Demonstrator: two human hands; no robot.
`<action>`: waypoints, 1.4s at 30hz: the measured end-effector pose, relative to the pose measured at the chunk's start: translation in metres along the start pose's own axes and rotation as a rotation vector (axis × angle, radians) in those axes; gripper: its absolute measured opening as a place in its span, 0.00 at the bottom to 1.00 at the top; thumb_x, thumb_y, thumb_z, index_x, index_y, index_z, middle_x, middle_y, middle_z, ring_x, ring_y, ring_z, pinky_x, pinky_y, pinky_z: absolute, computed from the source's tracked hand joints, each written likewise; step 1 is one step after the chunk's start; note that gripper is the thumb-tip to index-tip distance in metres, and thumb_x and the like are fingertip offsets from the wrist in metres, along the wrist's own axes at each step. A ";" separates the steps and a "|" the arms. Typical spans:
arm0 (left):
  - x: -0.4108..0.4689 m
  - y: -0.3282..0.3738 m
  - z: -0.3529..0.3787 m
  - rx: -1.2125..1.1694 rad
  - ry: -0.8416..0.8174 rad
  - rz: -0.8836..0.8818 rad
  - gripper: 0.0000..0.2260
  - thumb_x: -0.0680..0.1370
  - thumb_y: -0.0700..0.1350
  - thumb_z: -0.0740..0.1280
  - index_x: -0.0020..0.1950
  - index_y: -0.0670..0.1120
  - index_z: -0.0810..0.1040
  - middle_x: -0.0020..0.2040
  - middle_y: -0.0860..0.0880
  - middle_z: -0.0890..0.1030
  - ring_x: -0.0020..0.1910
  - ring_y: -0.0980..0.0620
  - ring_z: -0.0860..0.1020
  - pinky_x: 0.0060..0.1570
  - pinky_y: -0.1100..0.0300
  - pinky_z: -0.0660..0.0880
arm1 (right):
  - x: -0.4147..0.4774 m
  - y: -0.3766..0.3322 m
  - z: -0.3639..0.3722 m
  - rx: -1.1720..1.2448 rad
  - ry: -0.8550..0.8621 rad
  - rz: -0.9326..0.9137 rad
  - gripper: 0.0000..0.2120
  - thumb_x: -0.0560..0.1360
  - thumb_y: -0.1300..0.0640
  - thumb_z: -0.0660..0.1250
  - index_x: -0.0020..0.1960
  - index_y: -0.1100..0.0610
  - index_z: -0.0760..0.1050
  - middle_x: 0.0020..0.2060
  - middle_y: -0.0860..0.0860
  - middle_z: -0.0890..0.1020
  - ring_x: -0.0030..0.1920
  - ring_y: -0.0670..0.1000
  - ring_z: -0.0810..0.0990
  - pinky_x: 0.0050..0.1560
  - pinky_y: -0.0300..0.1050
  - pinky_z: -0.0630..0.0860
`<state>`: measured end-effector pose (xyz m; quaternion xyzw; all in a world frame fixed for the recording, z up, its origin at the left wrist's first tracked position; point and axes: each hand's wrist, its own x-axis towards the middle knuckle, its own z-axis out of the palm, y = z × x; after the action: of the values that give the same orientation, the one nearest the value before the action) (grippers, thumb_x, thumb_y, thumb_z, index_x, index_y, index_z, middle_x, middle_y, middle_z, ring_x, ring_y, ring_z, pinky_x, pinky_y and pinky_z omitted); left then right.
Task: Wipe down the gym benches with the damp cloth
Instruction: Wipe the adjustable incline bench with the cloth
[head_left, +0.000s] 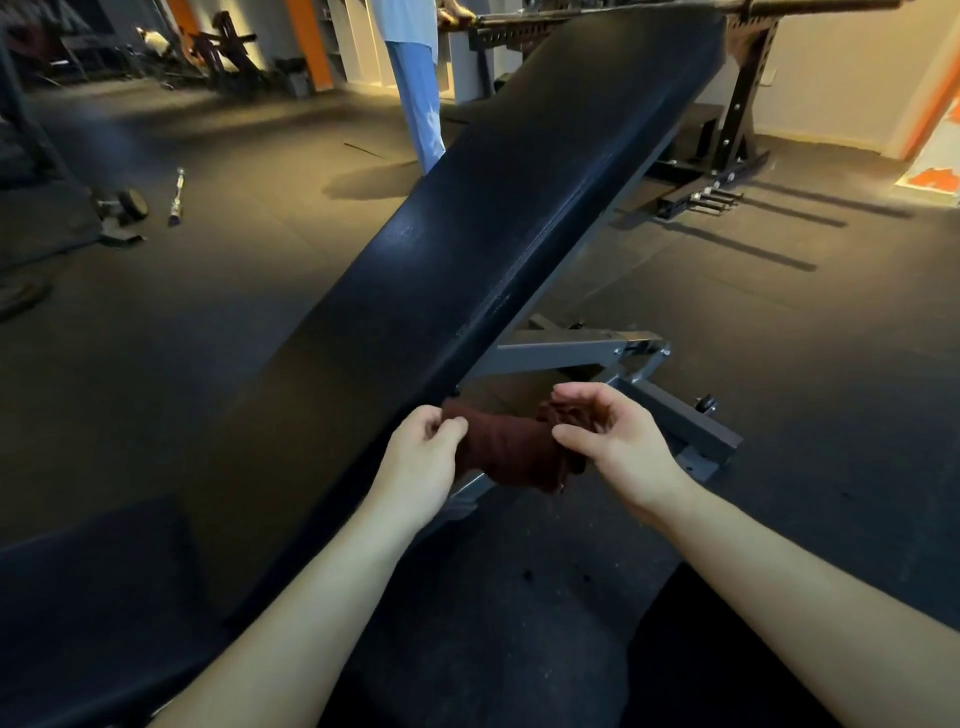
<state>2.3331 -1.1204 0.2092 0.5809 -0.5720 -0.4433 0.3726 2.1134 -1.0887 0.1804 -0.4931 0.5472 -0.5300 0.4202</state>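
A long black padded bench (467, 249) slants from lower left up to the upper right, on a grey steel frame (670, 410). A dark maroon cloth (511, 447), bunched into a roll, hangs in the air just right of the bench's near edge, between both hands. My left hand (421, 462) pinches the cloth's left end with thumb and fingers. My right hand (608, 436) grips the cloth's right end, fingers curled over it. The cloth does not touch the pad.
A person in blue trousers (418, 93) stands beyond the bench by a black rack (737, 93) with a barbell. A short bar (176, 195) and a dumbbell (127, 205) lie on the dark rubber floor at left. Another black pad (88, 597) sits at lower left.
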 end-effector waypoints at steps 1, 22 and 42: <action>0.000 0.000 0.000 -0.002 -0.008 0.002 0.07 0.83 0.46 0.64 0.51 0.47 0.81 0.46 0.50 0.84 0.48 0.55 0.82 0.44 0.64 0.75 | -0.001 0.001 -0.002 -0.022 -0.021 0.014 0.20 0.74 0.62 0.77 0.63 0.48 0.81 0.59 0.42 0.84 0.60 0.39 0.81 0.65 0.43 0.77; 0.030 0.037 -0.019 0.522 0.003 0.406 0.12 0.78 0.53 0.72 0.60 0.52 0.83 0.51 0.58 0.76 0.51 0.58 0.76 0.51 0.67 0.73 | 0.017 -0.027 0.018 0.230 -0.181 0.126 0.12 0.76 0.68 0.70 0.41 0.58 0.69 0.47 0.53 0.87 0.44 0.55 0.85 0.42 0.47 0.80; 0.081 0.044 -0.060 0.718 -0.063 0.323 0.26 0.78 0.50 0.73 0.76 0.53 0.72 0.66 0.52 0.69 0.65 0.49 0.72 0.68 0.49 0.74 | 0.101 -0.044 0.071 -0.134 0.574 -0.227 0.14 0.81 0.53 0.68 0.65 0.55 0.76 0.64 0.49 0.73 0.61 0.43 0.73 0.52 0.17 0.66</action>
<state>2.3713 -1.2087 0.2627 0.5628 -0.7860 -0.1683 0.1928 2.1715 -1.1975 0.2240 -0.4077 0.6187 -0.6539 0.1532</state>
